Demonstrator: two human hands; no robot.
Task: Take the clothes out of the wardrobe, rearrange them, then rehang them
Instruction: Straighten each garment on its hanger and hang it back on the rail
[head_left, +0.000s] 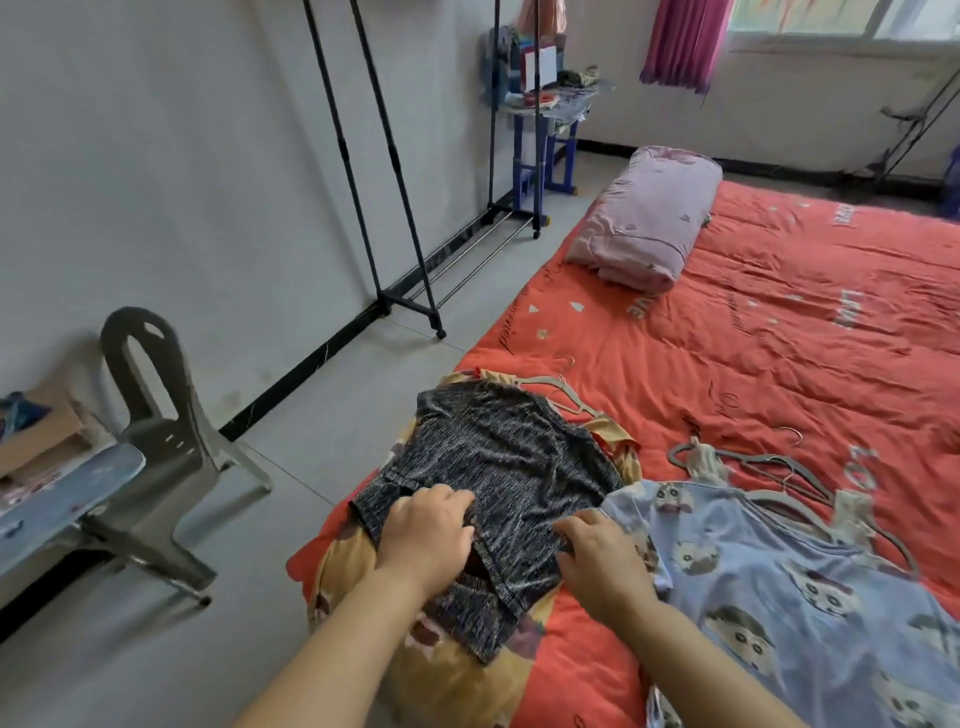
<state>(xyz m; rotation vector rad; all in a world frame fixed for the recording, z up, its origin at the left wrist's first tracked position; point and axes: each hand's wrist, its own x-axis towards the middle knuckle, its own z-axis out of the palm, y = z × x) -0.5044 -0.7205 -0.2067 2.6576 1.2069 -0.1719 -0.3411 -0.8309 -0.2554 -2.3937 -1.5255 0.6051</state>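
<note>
Left hand (426, 530) and right hand (602, 556) each pinch a dark grey speckled knit top (498, 452). It overlies a yellow printed garment (467, 670).

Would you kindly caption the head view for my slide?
Left hand and right hand grip a dark top on a yellow garment on the orange bedspread.

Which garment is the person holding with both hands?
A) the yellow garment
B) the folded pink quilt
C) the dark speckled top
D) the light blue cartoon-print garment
C: the left hand and the right hand both have their fingers curled on the near edge of the dark speckled top.
</note>
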